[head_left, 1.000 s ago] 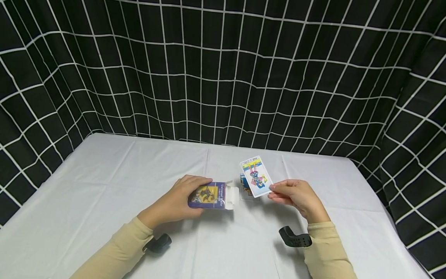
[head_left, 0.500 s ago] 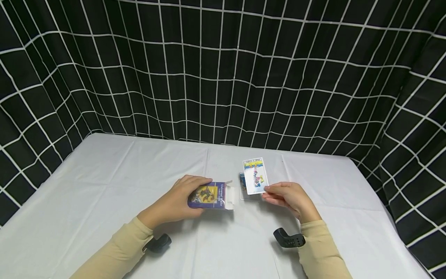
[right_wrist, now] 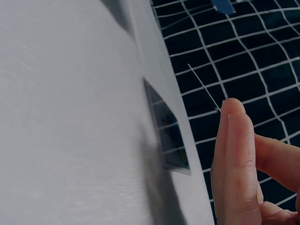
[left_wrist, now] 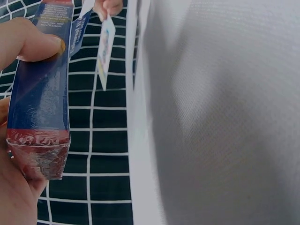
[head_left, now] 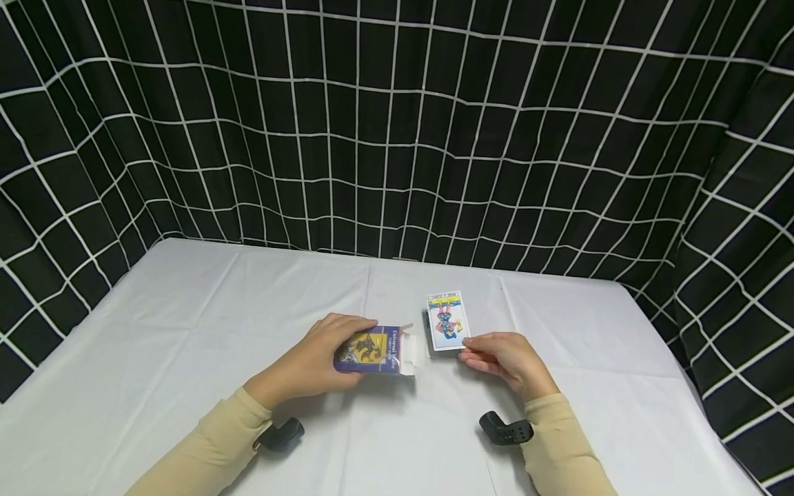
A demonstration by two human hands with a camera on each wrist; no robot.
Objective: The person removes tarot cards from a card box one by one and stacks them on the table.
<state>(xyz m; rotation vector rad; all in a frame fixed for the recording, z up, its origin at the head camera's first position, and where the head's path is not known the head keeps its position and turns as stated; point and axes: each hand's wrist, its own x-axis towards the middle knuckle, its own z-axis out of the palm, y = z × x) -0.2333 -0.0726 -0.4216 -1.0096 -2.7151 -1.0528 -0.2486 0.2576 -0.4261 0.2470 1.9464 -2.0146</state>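
Note:
My left hand (head_left: 316, 355) grips a purple tarot card box (head_left: 367, 349) by its sides, with the flap end (head_left: 407, 353) open and facing right. In the left wrist view the thumb presses the blue side of the box (left_wrist: 44, 89). My right hand (head_left: 505, 359) pinches a tarot card (head_left: 446, 322) by its near right corner; a figure on it appears upside down. Beneath it, another card (right_wrist: 168, 131) lies on the table, mostly hidden in the head view. The held card (right_wrist: 204, 88) is edge-on and above the table in the right wrist view.
A white cloth (head_left: 248, 296) covers the table. Behind it and at both sides hang black curtains (head_left: 384, 138) with a white grid. Each wrist carries a black camera mount, left (head_left: 282, 434) and right (head_left: 505, 428).
The right hand has moved left and slightly nearer with its card, which has turned and now covers most of the card below. The left hand and box stay nearly still.

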